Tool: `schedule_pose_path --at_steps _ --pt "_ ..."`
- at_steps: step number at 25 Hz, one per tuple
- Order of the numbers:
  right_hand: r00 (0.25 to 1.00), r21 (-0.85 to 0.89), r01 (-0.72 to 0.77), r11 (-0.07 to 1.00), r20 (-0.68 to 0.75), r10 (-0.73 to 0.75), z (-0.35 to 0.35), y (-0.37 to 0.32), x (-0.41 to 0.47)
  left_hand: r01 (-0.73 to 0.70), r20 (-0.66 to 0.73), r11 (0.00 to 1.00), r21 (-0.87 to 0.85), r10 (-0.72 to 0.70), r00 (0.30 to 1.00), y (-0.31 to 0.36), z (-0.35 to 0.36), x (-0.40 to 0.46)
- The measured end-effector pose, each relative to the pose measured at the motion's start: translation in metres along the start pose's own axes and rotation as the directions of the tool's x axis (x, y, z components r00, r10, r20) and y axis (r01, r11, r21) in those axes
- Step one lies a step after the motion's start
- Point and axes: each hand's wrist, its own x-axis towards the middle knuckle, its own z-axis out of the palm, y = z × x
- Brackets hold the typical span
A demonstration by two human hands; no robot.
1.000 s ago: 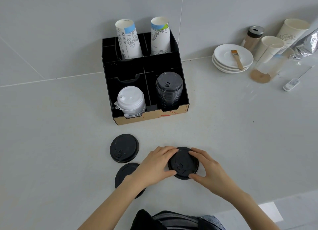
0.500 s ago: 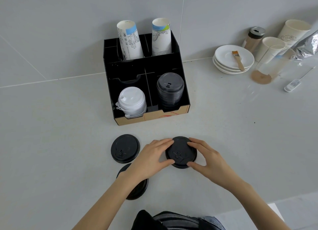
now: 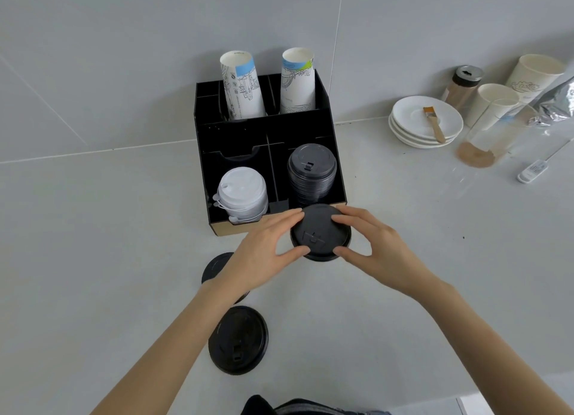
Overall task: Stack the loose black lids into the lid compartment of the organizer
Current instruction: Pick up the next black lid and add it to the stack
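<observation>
My left hand and my right hand grip a black lid from both sides, lifted just in front of the black organizer. Behind the held lid, the organizer's front right compartment holds a stack of black lids. Its front left compartment holds a stack of white lids. A loose black lid lies flat on the counter under my left forearm. Another loose black lid shows partly behind my left wrist.
Two sleeves of paper cups stand in the organizer's back row. At the right are stacked white saucers with a small brush, a shaker jar, paper cups, a clear cup, a foil bag and a thermometer.
Both hands have carried the black lid away from me, from the counter near the loose lids up to the organizer's front edge.
</observation>
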Motion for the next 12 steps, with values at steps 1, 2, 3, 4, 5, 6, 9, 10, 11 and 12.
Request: schedule_pose_path --at_steps 1,2,3,4,5,6,9,10,11,12 --pt "1.000 0.000 0.005 1.000 -0.012 -0.005 -0.004 -0.002 0.006 -0.001 -0.021 1.000 -0.002 0.001 1.000 0.002 -0.005 0.004" --pt "1.000 0.003 0.009 1.000 -0.023 -0.009 -0.007 -0.003 0.011 -0.001 -0.040 1.000 -0.001 0.001 0.999 0.003 -0.009 0.009" --pt "0.999 0.005 0.011 1.000 -0.033 -0.010 -0.009 -0.004 0.017 0.000 -0.055 1.000 0.002 0.000 0.998 0.005 -0.013 0.014" --pt "0.999 0.006 0.011 1.000 -0.039 -0.011 -0.011 -0.004 0.023 0.001 -0.065 1.000 0.008 -0.001 0.998 0.006 -0.017 0.019" --pt "0.999 0.006 0.009 1.000 -0.044 -0.009 -0.013 -0.004 0.029 0.005 -0.071 1.000 0.015 -0.004 0.997 0.007 -0.020 0.024" --pt "0.999 0.005 0.007 1.000 -0.046 -0.007 -0.014 -0.003 0.035 0.009 -0.075 1.000 0.018 -0.008 0.997 0.007 -0.023 0.029" --pt "0.999 -0.006 0.011 1.000 -0.038 -0.011 -0.020 -0.001 0.052 0.026 -0.087 1.000 0.011 -0.025 0.996 0.006 -0.030 0.044" --pt "0.999 -0.015 0.015 1.000 -0.031 -0.016 -0.022 0.001 0.058 0.031 -0.093 0.999 0.010 -0.030 0.995 0.005 -0.031 0.049" --pt "1.000 -0.026 0.018 1.000 -0.020 -0.018 -0.025 0.002 0.064 0.036 -0.099 0.999 0.009 -0.035 0.994 0.004 -0.033 0.054" --pt "1.000 -0.042 0.020 0.999 -0.007 -0.021 -0.027 0.004 0.069 0.039 -0.108 0.999 0.010 -0.038 0.993 0.003 -0.033 0.059"
